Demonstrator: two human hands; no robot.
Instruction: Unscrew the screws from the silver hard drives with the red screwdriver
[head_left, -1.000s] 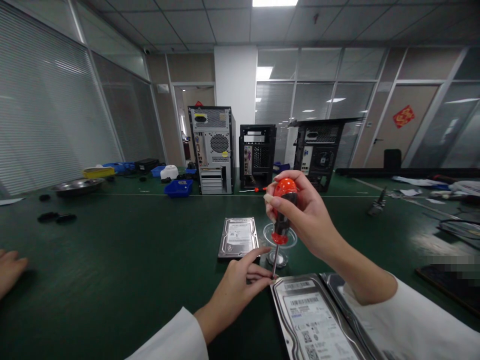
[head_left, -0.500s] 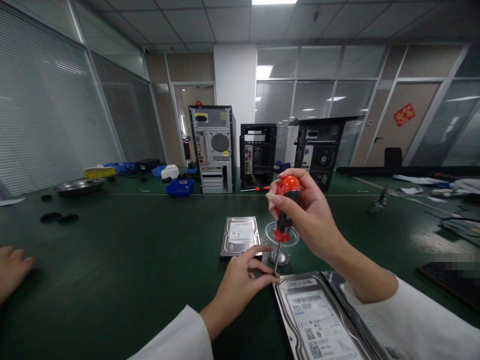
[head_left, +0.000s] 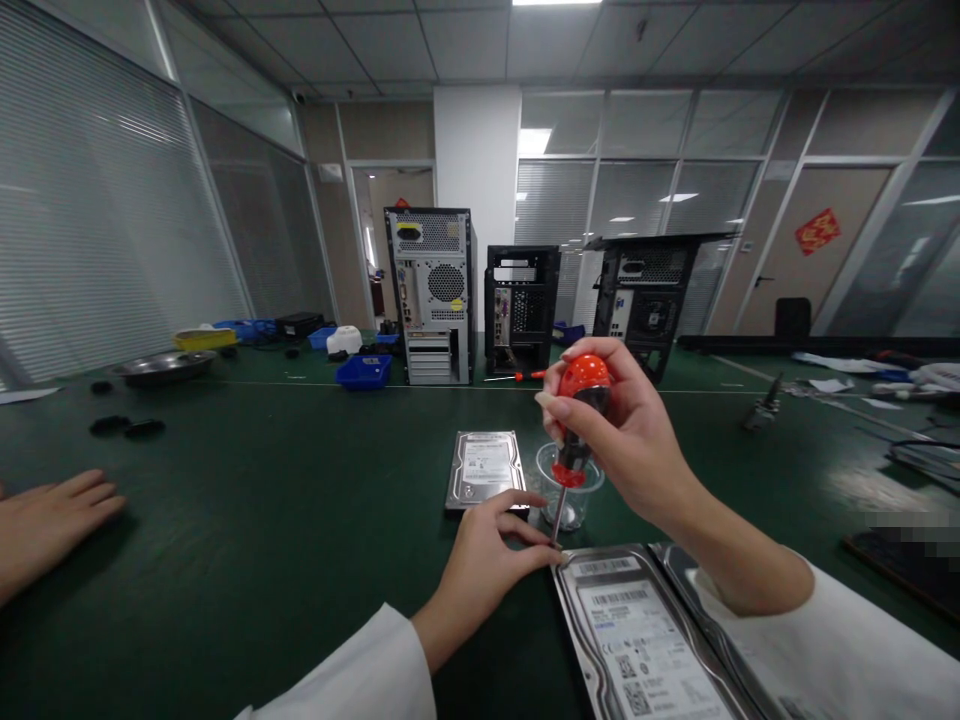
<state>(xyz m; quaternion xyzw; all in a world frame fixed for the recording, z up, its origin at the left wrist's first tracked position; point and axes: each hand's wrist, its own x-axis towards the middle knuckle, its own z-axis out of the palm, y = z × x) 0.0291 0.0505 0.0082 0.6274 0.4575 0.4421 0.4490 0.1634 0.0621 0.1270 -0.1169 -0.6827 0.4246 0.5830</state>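
Note:
My right hand [head_left: 630, 430] is wrapped round the red and black handle of a screwdriver [head_left: 576, 408], held nearly upright. Its tip meets the far left corner of a hard drive [head_left: 637, 630] lying label up in front of me. The fingers of my left hand [head_left: 491, 555] pinch together around the shaft's tip at that corner. A second hard drive [head_left: 486, 468] lies flat farther back, next to a small clear glass dish [head_left: 579, 488] that stands behind the screwdriver.
Three computer cases [head_left: 439, 295] stand at the back of the green table [head_left: 262, 520]. Blue bins [head_left: 364, 372], a metal bowl [head_left: 161, 367] and small black parts [head_left: 124, 427] lie at the left. Another person's hand [head_left: 45, 525] rests flat at the left edge. Cables and tools lie at the right.
The view has shifted slightly. The other person's hand at the left has slid farther onto the table and spread flat. My hands and the screwdriver stay at the drive's corner.

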